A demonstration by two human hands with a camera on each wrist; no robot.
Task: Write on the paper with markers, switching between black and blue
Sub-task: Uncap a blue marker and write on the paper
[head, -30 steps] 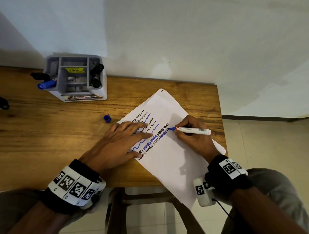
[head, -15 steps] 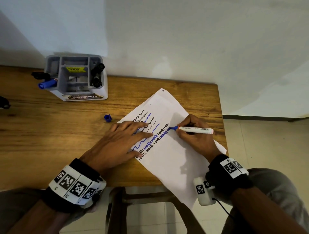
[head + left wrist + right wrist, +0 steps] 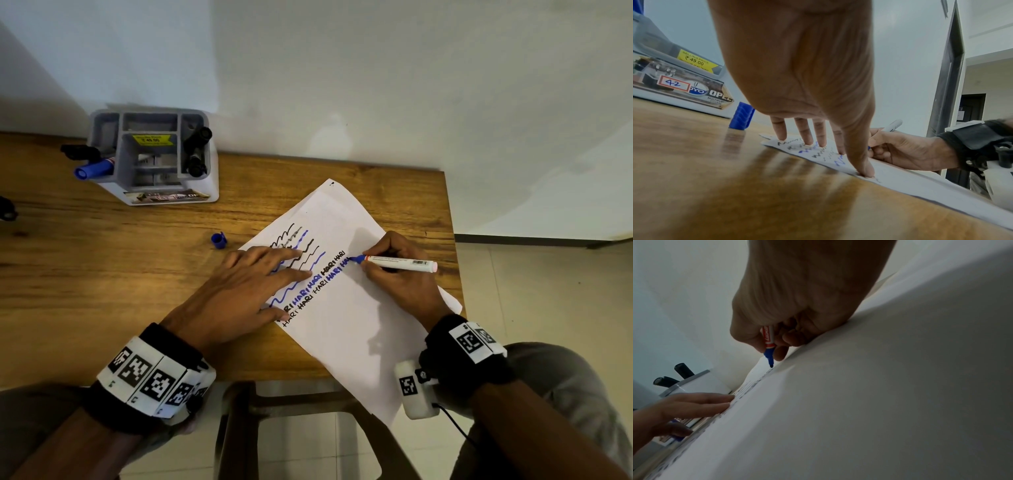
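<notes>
A white sheet of paper (image 3: 346,322) lies slanted on the wooden table (image 3: 102,274), covered with black and blue wavy lines and rows of "HARI". My right hand (image 3: 400,274) grips a white blue-tipped marker (image 3: 397,263); its tip touches the paper at the end of the blue word. In the right wrist view the blue marker (image 3: 769,345) points down onto the paper (image 3: 879,402). My left hand (image 3: 239,287) lies flat with straight fingers pressing the sheet's left edge; its fingertips (image 3: 865,172) press the paper (image 3: 920,183).
The blue cap (image 3: 218,240) stands on the table left of the paper, also visible as the cap (image 3: 742,117). A grey organiser (image 3: 150,161) at the back left holds black markers (image 3: 197,150) and a blue marker (image 3: 94,169). The paper overhangs the table's front edge.
The marker tip has crept slightly right along the blue word, adding a stroke. The left hand has stayed pressed on the paper.
</notes>
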